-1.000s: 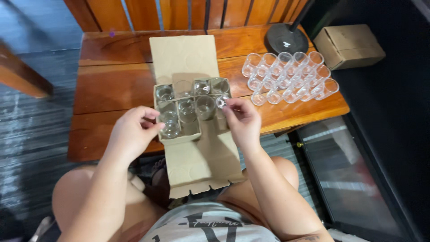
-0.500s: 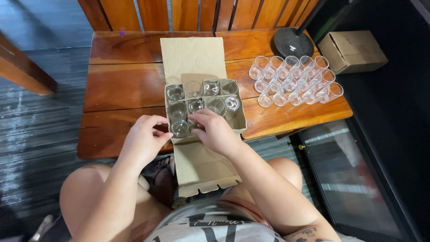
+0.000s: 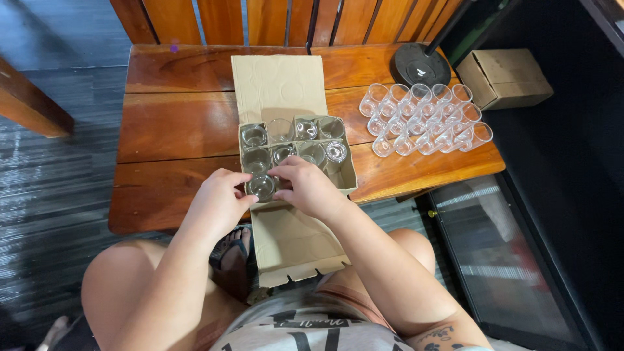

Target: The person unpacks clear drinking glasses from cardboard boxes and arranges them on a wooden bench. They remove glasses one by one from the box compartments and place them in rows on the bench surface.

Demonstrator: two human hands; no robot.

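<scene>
An open cardboard box [image 3: 346, 170] with divided cells lies on the wooden table [image 3: 169, 130], holding several clear small glasses. My left hand [image 3: 218, 201] and my right hand [image 3: 305, 188] meet over the box's near-left cell. Both sets of fingers pinch the rim of one clear glass [image 3: 262, 186] standing in that cell. The far flap of the box [image 3: 279, 84] lies flat on the table, and the near flap [image 3: 289, 244] hangs over the table's edge toward my lap.
A cluster of several clear glasses [image 3: 426, 120] stands at the table's right side. Behind it are a black round stand base [image 3: 419, 65] and a small shut cardboard box [image 3: 504, 78]. Wooden slats run along the far edge.
My right hand has moved left from the box's right side to the near-left cell, joining the left hand on the glass there. The view shifted slightly.
</scene>
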